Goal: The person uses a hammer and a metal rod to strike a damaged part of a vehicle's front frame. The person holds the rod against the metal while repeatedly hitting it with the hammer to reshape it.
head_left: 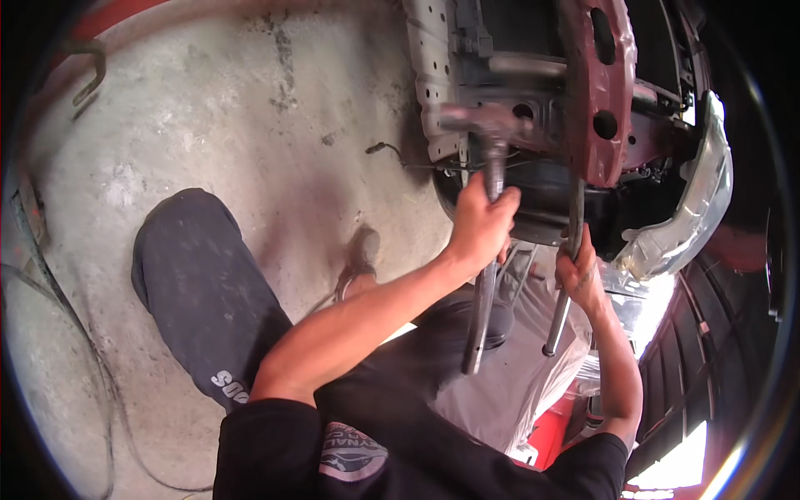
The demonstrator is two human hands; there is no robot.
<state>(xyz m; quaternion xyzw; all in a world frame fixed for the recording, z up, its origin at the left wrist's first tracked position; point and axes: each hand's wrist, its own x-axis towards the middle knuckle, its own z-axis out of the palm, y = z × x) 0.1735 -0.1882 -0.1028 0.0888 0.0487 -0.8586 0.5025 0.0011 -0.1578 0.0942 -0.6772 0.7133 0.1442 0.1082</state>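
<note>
My left hand (482,221) is closed around the handle of a metal hammer (479,321), whose blurred head is raised beside the exposed front end of a car. My right hand (581,273) grips a long metal bar (558,323) that points up toward a dark red perforated crossbeam (612,154). The bar's upper end reaches the beam's lower edge; whether it is wedged there I cannot tell. A gap separates the two hands. The hammer head overlaps the car's metal frame in view, and contact cannot be made out.
A clear headlight (708,196) sits right of the beam. A pale perforated metal panel (431,79) edges the car's left side. Stained concrete floor (158,150) spreads left, with a dark cable (87,350) across it. My bent knee (192,242) is at left; a pale cover (500,392) lies below my hands.
</note>
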